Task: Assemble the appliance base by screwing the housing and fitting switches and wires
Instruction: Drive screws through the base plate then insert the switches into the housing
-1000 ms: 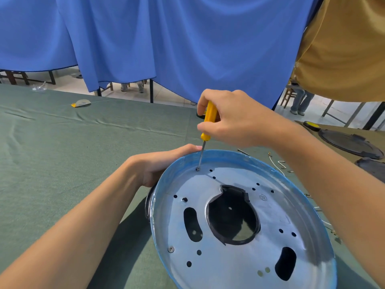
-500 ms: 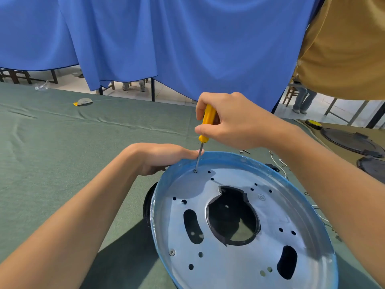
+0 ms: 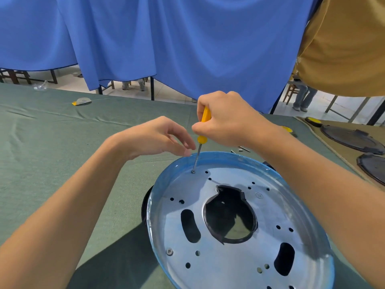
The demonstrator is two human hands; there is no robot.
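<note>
From the head camera, a round metal housing (image 3: 239,226) lies on the green-clothed table (image 3: 52,163), its shiny plate ringed by a blue-filmed rim and pierced by small holes, two dark slots and a large central opening with black edging. The right hand (image 3: 225,119) sits above the far-left part of the rim, its grip clamped around the yellow handle of a screwdriver (image 3: 203,130); the thin shaft slants down and its tip rests on a screw (image 3: 193,171) set in the plate just inside the rim. The left hand (image 3: 158,136) hovers just beside the shaft, above the rim and clear of it, holding nothing, its fingers (image 3: 183,142) loosely curled and apart, fingertips close to the screwdriver's lower handle. Another screw head (image 3: 169,251) sits flush in the plate at the near-left side. A black part pokes out from under the housing on its left edge. Beyond the right wrist lie a few small metal bits (image 3: 241,149) on the cloth. At the right edge of the table are dark round covers (image 3: 352,138) on a tan mat. A small yellow and grey item (image 3: 82,101) lies far off to the left. Blue curtains (image 3: 166,49) hang behind the table, and a person in an ochre shirt (image 3: 343,49) stands at the upper right.
</note>
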